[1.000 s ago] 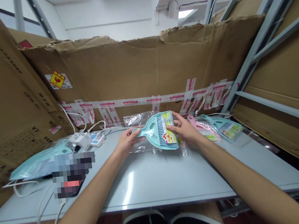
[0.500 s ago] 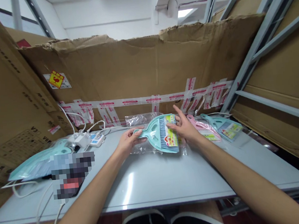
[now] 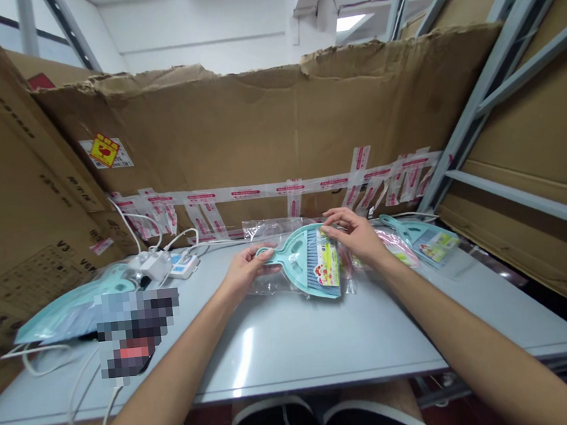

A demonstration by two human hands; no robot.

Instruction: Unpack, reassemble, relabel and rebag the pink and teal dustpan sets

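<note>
A teal dustpan (image 3: 296,265) with a blue-bristled brush (image 3: 313,260) nested in it is held over the middle of the table. My left hand (image 3: 247,269) is closed on the handle end, thumb on top. At the upper right edge, my right hand (image 3: 353,232) touches the colourful label card (image 3: 326,262) with thumb and fingertips; its other fingers are bent and a little apart. Clear plastic wrap (image 3: 270,228) lies behind and under the dustpan. Partly hidden by my right hand is a pink wrapped set (image 3: 397,248).
Another teal set (image 3: 429,242) lies at the right. On the left are a bagged teal dustpan (image 3: 72,309), white plugs and cables (image 3: 155,265) and a pixelated dark object (image 3: 139,333). Cardboard (image 3: 236,137) stands behind the table (image 3: 326,342); a metal frame (image 3: 474,114) rises at right.
My right hand has moved up along the dustpan's right edge, its raised index finger now bent down. The dustpan has shifted slightly down and toward the right.
</note>
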